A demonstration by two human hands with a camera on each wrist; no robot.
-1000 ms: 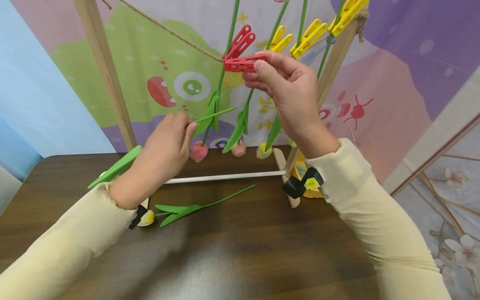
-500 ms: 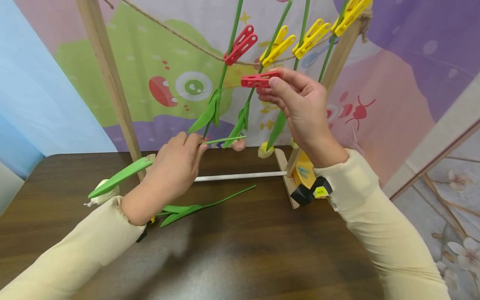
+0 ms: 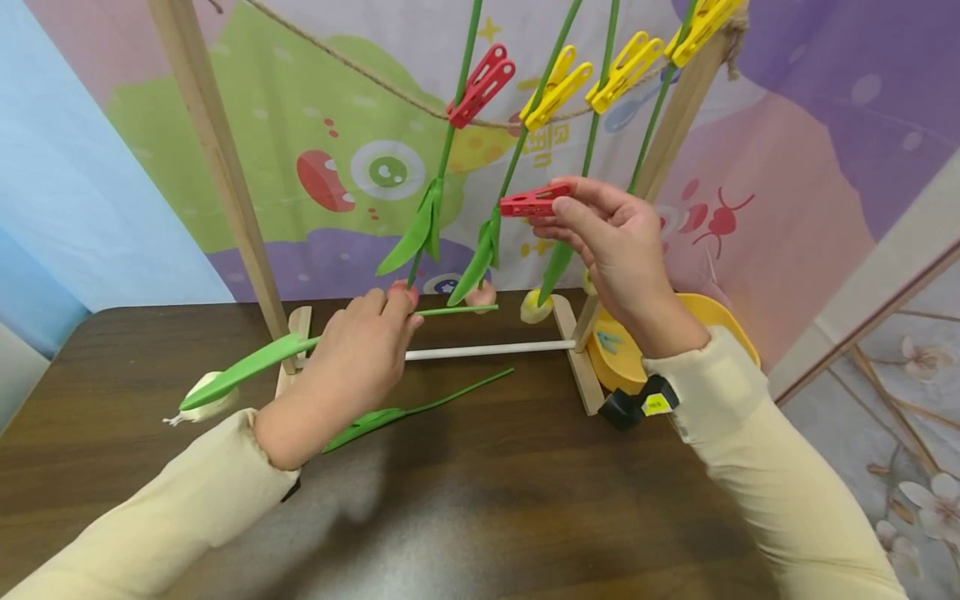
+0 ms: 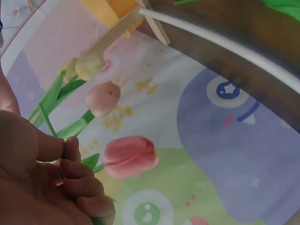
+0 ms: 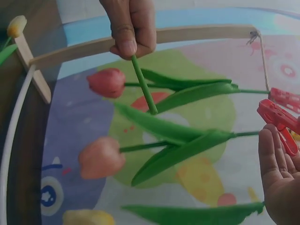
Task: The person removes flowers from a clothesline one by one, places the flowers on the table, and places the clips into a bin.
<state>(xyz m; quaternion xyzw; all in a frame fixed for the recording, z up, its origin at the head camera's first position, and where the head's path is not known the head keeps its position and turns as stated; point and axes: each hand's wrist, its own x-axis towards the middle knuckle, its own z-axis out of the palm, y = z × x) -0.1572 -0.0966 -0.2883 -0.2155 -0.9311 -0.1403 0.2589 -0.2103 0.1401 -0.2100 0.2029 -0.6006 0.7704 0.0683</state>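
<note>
My left hand (image 3: 360, 350) grips an artificial tulip by its green stem (image 3: 465, 309), low over the table. The stem's end sticks out to the right; its white flower (image 3: 210, 396) hangs left of my wrist. My right hand (image 3: 622, 242) pinches a red clothespin (image 3: 534, 201) between thumb and fingers, below the rope (image 3: 345, 62) and in front of the hanging tulips. On the rope, another red clothespin (image 3: 480, 87) and several yellow clothespins (image 3: 557, 90) hold tulips head down. In the left wrist view, a hanging pink-red tulip (image 4: 130, 157) is close to my left fingers.
The rope spans two wooden posts (image 3: 217, 158), with a white rod (image 3: 487, 352) between their feet. Another tulip (image 3: 367, 425) lies on the dark table (image 3: 480, 500), partly behind my left arm. A yellow container (image 3: 708, 312) with a blue clothespin (image 3: 609, 342) stands behind the right post.
My right hand has moved down and right with the red clothespin, away from the rope. My left hand has lowered and shifted right, carrying the white tulip.
</note>
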